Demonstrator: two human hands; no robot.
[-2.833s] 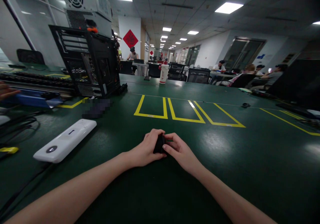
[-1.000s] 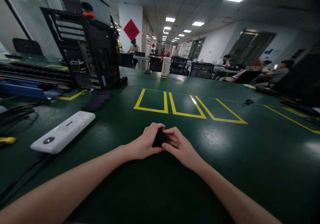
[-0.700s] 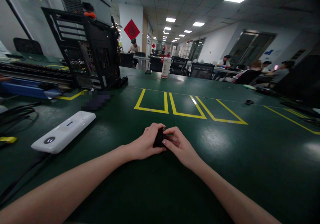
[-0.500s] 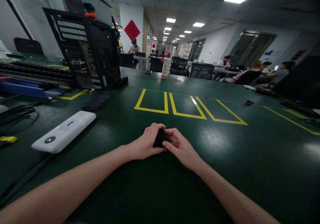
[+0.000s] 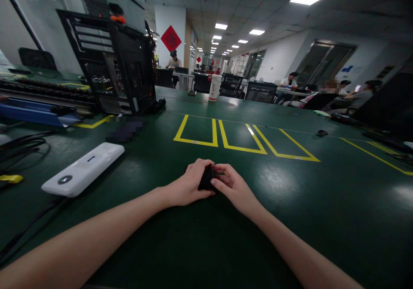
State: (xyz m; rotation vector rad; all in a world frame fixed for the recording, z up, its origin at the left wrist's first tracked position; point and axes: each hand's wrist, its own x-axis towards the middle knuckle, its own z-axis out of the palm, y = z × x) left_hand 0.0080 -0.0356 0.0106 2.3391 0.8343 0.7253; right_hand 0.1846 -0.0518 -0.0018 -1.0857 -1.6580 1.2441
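Note:
A small black boxy object [image 5: 205, 180] is held low over the green tabletop [image 5: 200, 241], close in front of me. My left hand [image 5: 190, 183] is wrapped round its left side, thumb along the near edge and fingers over the top. My right hand [image 5: 230, 185] meets its right end with the thumb and fingertips, the fingers curled. Much of the object is hidden by my left hand, so its exact kind cannot be made out.
To the left lies a white oblong device [image 5: 84, 168] with a black cable. Behind it stands an open black computer case [image 5: 129, 65]. Yellow tape outlines [image 5: 241, 149] mark the table ahead, with a white bottle [image 5: 214, 87] beyond. Several people sit at far desks.
My right thumb and fingers have shifted very slightly at the object's right end. My left hand keeps its hold, and the object stays in the same place.

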